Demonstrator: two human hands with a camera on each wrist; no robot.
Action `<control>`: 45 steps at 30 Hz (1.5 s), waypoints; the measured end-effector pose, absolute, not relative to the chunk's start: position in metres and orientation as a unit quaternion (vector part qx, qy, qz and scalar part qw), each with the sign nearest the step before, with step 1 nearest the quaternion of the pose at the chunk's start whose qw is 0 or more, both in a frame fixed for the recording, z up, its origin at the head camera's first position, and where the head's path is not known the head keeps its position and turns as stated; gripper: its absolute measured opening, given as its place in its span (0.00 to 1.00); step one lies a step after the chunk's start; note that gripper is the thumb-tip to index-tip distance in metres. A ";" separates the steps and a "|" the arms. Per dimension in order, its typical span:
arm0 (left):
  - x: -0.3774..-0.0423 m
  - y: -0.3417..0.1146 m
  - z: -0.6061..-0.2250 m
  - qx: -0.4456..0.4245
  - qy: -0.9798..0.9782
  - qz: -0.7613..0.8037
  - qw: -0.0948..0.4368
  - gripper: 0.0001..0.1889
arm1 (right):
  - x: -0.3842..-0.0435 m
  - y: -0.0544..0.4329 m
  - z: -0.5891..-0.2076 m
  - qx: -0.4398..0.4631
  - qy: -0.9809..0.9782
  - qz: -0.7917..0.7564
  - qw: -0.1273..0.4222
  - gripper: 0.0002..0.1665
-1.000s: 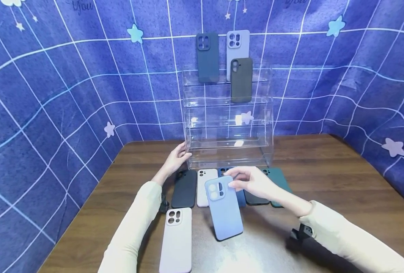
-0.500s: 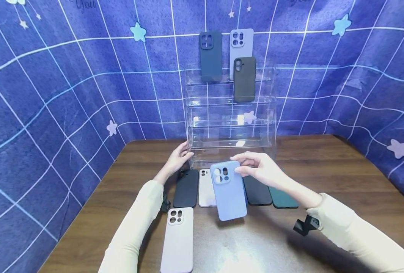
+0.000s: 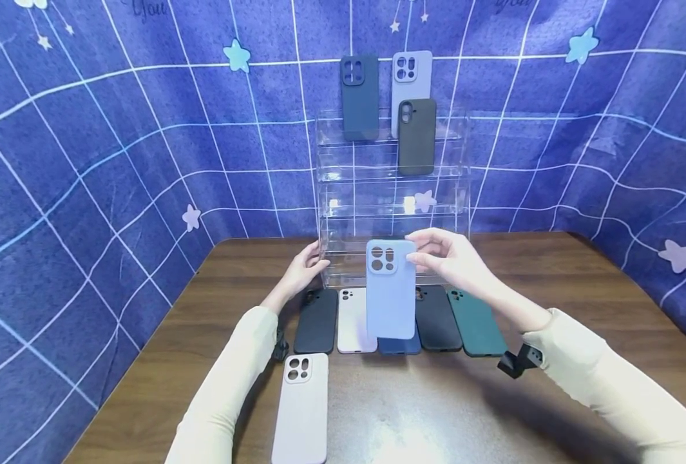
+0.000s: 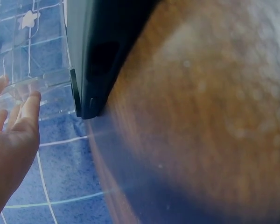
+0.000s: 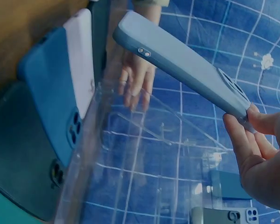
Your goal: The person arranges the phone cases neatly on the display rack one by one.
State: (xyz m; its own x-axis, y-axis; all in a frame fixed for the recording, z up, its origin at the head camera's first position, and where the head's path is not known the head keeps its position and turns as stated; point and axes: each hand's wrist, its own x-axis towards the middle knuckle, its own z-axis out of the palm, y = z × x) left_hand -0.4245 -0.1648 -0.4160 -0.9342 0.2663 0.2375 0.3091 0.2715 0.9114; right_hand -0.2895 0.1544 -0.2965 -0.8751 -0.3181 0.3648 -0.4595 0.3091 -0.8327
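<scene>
My right hand (image 3: 451, 261) pinches a light blue phone case (image 3: 390, 303) by its upper right corner, thumb in front. The case hangs upright, camera cutout at the top, in front of the lower tiers of a clear stepped display stand (image 3: 391, 225). The right wrist view shows this case (image 5: 177, 65) edge-on, apart from the stand. My left hand (image 3: 301, 270) holds the lower left side of the stand, thumb at its front; part of its fingers is hidden. In the left wrist view, that hand (image 4: 16, 135) is at the clear panel's edge.
Before the stand lie a black case (image 3: 316, 322), a white case (image 3: 354, 322), a navy case (image 3: 400, 345), a dark case (image 3: 440, 322) and a green case (image 3: 477, 325). A pale pink case (image 3: 301, 412) lies nearer. Several cases, including a dark grey one (image 3: 417, 138), occupy the upper tiers.
My right hand has lifted the light blue case up and slightly right toward the stand, and the case has turned from tilted to upright. The left hand stays at the stand's side.
</scene>
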 end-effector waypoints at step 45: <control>-0.419 -0.160 -0.399 -0.137 -0.784 -0.602 0.064 0.34 | -0.370 0.149 -0.190 0.226 -0.747 0.589 0.209 0.22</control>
State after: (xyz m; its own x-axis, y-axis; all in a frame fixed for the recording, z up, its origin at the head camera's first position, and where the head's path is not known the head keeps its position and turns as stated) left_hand -0.4185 -0.1601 -0.3985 -0.9540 0.1385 0.2659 0.2926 0.2373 0.9263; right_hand -0.3700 0.1489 -0.1900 -0.8104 -0.0906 0.5788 -0.5839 0.2043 -0.7857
